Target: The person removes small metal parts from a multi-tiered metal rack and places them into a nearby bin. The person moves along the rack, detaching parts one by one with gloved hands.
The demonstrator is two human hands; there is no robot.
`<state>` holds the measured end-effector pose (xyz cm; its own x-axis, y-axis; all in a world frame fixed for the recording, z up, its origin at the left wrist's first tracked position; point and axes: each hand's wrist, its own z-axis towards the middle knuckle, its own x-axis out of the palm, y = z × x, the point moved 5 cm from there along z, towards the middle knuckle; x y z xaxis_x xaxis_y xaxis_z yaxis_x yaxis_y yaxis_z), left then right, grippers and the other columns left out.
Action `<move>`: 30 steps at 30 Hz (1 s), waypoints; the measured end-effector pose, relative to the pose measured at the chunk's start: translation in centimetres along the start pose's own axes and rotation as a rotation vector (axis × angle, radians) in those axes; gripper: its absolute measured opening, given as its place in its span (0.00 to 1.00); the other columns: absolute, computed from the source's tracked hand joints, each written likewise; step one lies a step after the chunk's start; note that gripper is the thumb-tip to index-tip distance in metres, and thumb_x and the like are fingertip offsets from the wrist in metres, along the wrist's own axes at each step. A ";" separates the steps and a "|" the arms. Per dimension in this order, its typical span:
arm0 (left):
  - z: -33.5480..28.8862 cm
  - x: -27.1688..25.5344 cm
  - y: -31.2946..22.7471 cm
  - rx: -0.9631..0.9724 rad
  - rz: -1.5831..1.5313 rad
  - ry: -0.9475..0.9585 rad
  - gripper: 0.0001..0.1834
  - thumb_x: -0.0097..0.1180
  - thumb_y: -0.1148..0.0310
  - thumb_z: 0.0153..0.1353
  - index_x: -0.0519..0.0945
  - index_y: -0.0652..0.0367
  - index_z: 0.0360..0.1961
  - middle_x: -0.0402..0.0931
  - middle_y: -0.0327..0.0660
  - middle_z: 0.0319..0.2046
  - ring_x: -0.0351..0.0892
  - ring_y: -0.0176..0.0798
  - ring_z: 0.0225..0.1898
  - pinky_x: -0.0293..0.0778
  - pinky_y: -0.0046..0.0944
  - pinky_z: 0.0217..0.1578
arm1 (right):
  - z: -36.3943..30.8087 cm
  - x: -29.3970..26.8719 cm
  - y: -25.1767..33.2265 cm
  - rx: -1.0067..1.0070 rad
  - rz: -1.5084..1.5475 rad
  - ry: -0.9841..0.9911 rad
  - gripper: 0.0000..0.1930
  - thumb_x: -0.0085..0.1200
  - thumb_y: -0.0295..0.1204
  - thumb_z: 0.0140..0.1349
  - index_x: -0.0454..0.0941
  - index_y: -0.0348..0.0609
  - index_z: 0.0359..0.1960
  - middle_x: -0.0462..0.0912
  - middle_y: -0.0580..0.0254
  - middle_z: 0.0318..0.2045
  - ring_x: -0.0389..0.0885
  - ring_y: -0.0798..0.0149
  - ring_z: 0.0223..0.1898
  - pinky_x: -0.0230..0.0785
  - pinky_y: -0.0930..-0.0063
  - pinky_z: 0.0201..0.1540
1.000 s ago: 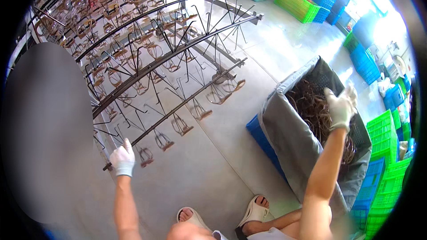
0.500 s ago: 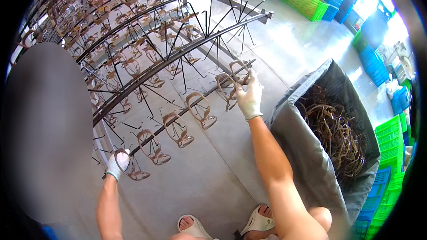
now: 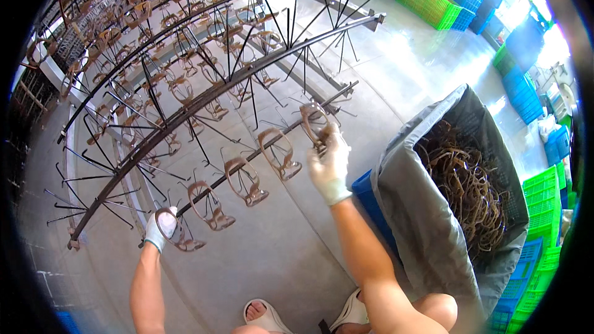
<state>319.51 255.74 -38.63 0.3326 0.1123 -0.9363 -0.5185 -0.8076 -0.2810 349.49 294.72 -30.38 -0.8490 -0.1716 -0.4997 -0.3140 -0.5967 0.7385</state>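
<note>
My left hand (image 3: pixel 159 227), in a white glove, is closed around the near end of a dark hooked rod (image 3: pixel 213 187). A brown looped frame (image 3: pixel 185 245) hangs right beside it. More such frames hang in a row along the rod, among them a brown frame (image 3: pixel 247 182) and another brown frame (image 3: pixel 279 154) near the middle. My right hand (image 3: pixel 329 164), gloved too, has its fingers closed on brown looped frames (image 3: pixel 314 125) by the far part of the rod. How many frames are in its grip is hidden.
A bin with a grey liner (image 3: pixel 408 192) stands at my right, heaped with brown frames (image 3: pixel 467 192). Racks with spiky hooked bars (image 3: pixel 229 83) fill the left and far side. Green crates (image 3: pixel 427 1) and blue crates (image 3: pixel 523 93) line the right. My sandals (image 3: pixel 269 316) show below.
My right hand has come back along the rod toward me, and the frame at the rod's far tip has left its place. The large blurred dark shape at the left is gone.
</note>
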 end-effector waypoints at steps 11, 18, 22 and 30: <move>0.6 0.1 -1.4 -0.122 0.000 0.102 0.22 0.47 0.50 0.60 0.81 0.60 0.30 0.80 0.58 0.32 0.80 0.64 0.39 0.72 0.56 0.38 | 0.4 1.1 -1.5 -0.001 0.010 -0.106 0.34 0.60 0.26 0.50 0.65 0.38 0.62 0.78 0.54 0.44 0.73 0.51 0.51 0.53 0.44 0.63; 0.4 0.4 -1.3 0.108 0.193 0.043 0.21 0.50 0.49 0.59 0.82 0.58 0.30 0.81 0.56 0.29 0.81 0.62 0.36 0.73 0.55 0.36 | 0.6 2.4 -0.8 -0.009 0.029 -0.035 0.37 0.58 0.25 0.49 0.60 0.33 0.65 0.77 0.46 0.45 0.74 0.46 0.48 0.60 0.56 0.59; 0.3 -0.1 -0.8 -0.085 0.043 0.062 0.25 0.47 0.47 0.58 0.83 0.59 0.33 0.81 0.59 0.32 0.81 0.63 0.40 0.73 0.55 0.39 | 2.2 1.4 -2.7 0.123 0.383 0.002 0.35 0.55 0.23 0.54 0.57 0.32 0.66 0.78 0.51 0.40 0.75 0.57 0.40 0.68 0.63 0.48; -1.2 -2.3 -4.5 -0.210 0.031 0.067 0.28 0.45 0.45 0.59 0.84 0.60 0.36 0.81 0.60 0.34 0.81 0.64 0.42 0.74 0.55 0.41 | 1.7 -1.0 -2.7 0.143 -0.319 -0.434 0.32 0.56 0.26 0.55 0.64 0.34 0.64 0.78 0.46 0.50 0.77 0.46 0.48 0.51 0.45 0.62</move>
<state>322.01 258.40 -34.99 0.3743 0.0526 -0.9258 -0.3565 -0.9135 -0.1960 350.45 297.85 -31.05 -0.7900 0.3572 -0.4983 -0.6131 -0.4485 0.6504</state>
